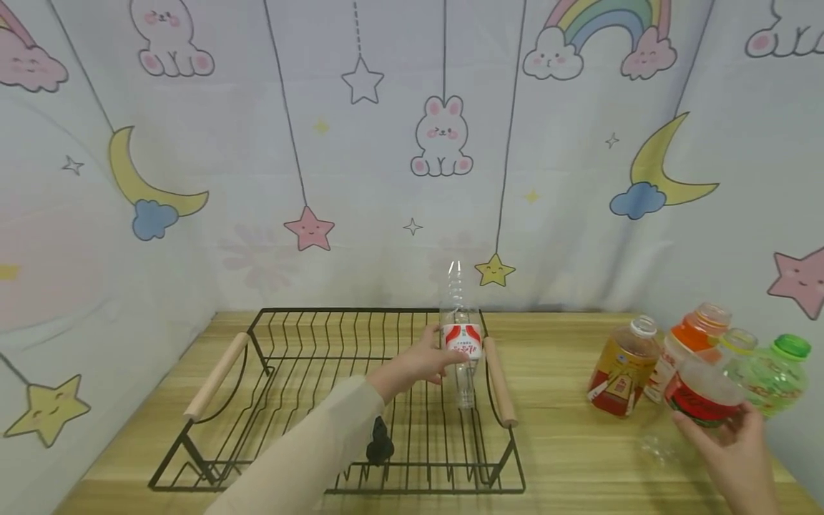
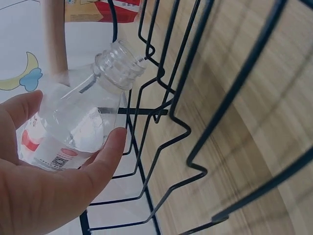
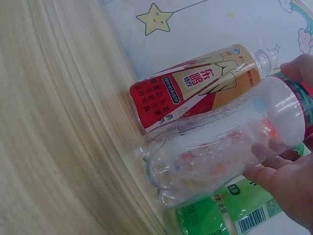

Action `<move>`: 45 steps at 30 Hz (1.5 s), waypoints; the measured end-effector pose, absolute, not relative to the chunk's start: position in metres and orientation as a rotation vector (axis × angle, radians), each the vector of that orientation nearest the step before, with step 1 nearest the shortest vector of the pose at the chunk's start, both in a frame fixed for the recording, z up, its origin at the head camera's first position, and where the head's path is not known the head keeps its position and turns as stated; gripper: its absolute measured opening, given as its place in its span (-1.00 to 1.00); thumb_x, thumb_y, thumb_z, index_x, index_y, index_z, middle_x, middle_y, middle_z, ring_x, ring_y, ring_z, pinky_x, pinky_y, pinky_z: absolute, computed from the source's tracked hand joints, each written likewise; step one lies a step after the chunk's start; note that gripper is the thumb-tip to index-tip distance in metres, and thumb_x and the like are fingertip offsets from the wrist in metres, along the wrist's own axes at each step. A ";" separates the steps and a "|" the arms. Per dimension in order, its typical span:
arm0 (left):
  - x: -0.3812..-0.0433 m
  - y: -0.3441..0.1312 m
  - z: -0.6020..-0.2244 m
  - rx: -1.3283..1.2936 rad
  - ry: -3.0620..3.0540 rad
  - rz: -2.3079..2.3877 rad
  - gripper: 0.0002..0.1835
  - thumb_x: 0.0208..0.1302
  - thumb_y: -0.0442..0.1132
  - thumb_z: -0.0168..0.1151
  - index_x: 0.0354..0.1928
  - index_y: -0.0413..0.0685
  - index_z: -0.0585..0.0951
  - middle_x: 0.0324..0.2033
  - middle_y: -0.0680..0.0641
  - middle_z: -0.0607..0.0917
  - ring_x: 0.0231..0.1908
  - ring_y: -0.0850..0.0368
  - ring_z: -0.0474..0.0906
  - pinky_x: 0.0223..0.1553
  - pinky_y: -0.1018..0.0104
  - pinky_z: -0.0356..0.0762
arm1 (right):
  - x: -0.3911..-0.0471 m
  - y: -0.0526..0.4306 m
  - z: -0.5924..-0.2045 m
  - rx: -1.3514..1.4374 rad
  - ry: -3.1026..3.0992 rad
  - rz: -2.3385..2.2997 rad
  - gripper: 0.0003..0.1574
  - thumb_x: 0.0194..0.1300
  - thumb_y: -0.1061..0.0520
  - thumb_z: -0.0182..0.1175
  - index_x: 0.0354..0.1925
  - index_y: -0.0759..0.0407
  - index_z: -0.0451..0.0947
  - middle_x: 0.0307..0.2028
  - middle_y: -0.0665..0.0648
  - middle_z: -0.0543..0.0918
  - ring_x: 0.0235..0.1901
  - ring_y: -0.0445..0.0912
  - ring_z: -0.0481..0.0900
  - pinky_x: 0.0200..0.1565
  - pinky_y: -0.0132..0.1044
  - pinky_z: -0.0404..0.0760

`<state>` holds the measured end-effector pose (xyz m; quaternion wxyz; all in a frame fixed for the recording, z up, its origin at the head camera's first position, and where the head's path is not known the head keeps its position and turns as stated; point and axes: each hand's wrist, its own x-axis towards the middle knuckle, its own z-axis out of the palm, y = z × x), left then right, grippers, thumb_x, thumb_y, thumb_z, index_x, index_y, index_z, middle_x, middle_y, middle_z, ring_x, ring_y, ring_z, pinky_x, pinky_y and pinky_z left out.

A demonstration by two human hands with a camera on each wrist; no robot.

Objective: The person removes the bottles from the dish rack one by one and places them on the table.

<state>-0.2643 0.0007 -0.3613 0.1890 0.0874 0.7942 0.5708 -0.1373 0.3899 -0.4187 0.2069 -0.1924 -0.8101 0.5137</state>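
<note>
Over the right end of a black wire dish rack [image 1: 370, 311], my left hand [image 1: 421, 361] grips a clear plastic bottle [image 1: 462, 340] with a red-and-white label. The bottle is neck down; in the left wrist view its uncapped mouth [image 2: 120, 63] is beside the rack wires. At the right, my right hand [image 1: 737, 447] holds a clear, red-labelled plastic bottle [image 3: 210, 147], its ridged base at the tabletop. Whether that base touches is unclear. Against it stands a gold-and-red labelled bottle [image 3: 195, 85], with a green-labelled bottle [image 3: 230, 210] on the other side.
Wooden handles [image 1: 501, 383] rise at both rack ends. A small black object [image 1: 380, 443] is at the rack's front. An orange-labelled bottle [image 1: 698, 325] and a green-capped bottle [image 1: 782, 372] stand at the right. A printed curtain [image 1: 386, 179] encloses the wooden table [image 1: 553, 443].
</note>
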 end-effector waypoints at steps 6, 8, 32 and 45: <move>-0.266 -0.001 -0.352 0.260 2.245 1.600 -0.06 0.23 -0.12 0.33 0.47 -0.13 -0.04 -0.01 -0.24 0.51 -0.10 -0.18 0.53 -0.09 0.02 0.61 | -0.144 0.403 -0.425 -0.423 -2.210 1.358 0.06 0.27 0.18 0.27 0.43 -0.02 -0.23 0.05 -0.28 0.17 -0.05 -0.51 0.26 -0.20 -0.82 0.33; -0.267 -0.002 -0.350 0.262 2.242 1.597 -0.06 0.23 -0.12 0.32 0.48 -0.13 -0.05 -0.01 -0.24 0.52 -0.13 -0.15 0.53 -0.06 -0.01 0.60 | -0.145 0.407 -0.424 -0.408 -2.215 1.366 0.11 0.28 0.16 0.25 0.46 -0.08 -0.30 0.22 -0.07 0.21 0.12 -0.38 0.31 -0.08 -0.76 0.36; -0.259 -0.039 -0.307 0.365 2.361 1.376 -0.11 0.19 -0.09 0.35 0.45 -0.06 0.06 0.03 -0.19 0.54 -0.14 -0.10 0.55 -0.20 0.18 0.57 | -0.129 0.388 -0.355 -0.206 -2.143 1.141 0.06 0.26 0.35 0.17 0.49 0.06 -0.24 0.11 -0.39 0.09 0.35 -0.35 0.01 0.30 -0.65 -0.08; -0.247 -0.046 -0.277 0.489 2.351 1.240 -0.15 0.20 -0.13 0.33 0.44 0.00 0.09 0.01 -0.13 0.58 -0.08 0.02 0.54 -0.12 0.17 0.56 | -0.133 0.359 -0.294 0.141 -2.277 0.871 0.13 0.12 0.30 0.33 0.48 0.08 -0.09 0.43 0.18 0.10 0.48 -0.16 -0.09 0.41 -0.40 -0.19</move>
